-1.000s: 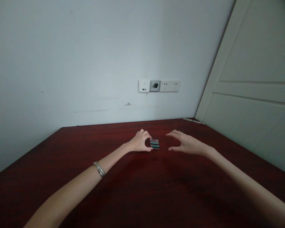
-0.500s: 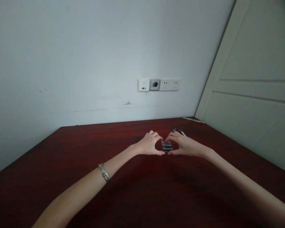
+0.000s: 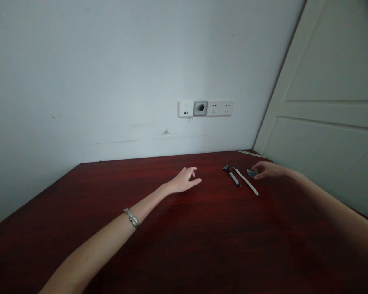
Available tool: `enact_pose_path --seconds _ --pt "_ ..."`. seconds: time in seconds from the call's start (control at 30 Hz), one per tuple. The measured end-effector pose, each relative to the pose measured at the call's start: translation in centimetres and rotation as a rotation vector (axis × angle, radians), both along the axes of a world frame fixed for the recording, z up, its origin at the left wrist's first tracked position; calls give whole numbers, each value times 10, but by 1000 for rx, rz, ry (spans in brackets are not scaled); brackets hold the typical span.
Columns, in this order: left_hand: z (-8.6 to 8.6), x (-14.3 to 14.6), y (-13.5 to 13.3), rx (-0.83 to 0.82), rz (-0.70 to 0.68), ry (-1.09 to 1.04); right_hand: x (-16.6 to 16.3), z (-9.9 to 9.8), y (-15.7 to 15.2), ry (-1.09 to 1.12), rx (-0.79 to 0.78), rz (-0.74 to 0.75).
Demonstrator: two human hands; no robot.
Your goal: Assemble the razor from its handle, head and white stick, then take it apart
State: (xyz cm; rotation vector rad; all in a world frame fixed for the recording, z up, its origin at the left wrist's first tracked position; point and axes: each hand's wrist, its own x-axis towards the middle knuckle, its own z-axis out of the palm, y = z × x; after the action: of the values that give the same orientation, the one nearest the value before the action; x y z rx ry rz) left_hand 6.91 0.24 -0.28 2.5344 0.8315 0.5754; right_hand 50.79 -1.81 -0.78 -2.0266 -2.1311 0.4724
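Head view: the right hand grips the small clear case between thumb and fingers. 2 slim items, a razor and a white stick, lie on the tabletop between the case and the left hand. The left hand is released, thumb and fingers parted, well apart from the case.

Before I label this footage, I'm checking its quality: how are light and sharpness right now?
Head view: dim light, the dark-red wooden tabletop darkest towards the bottom; head view again: the small transparent case in the bare right hand looks soft, its details indistinct; head view's top-right corner is dark.
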Motion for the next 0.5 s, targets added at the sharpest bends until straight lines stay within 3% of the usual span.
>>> enact_pose_path --seconds 0.5 --pt "-9 -9 8 0 36 44 23 -16 27 8 -75 122"
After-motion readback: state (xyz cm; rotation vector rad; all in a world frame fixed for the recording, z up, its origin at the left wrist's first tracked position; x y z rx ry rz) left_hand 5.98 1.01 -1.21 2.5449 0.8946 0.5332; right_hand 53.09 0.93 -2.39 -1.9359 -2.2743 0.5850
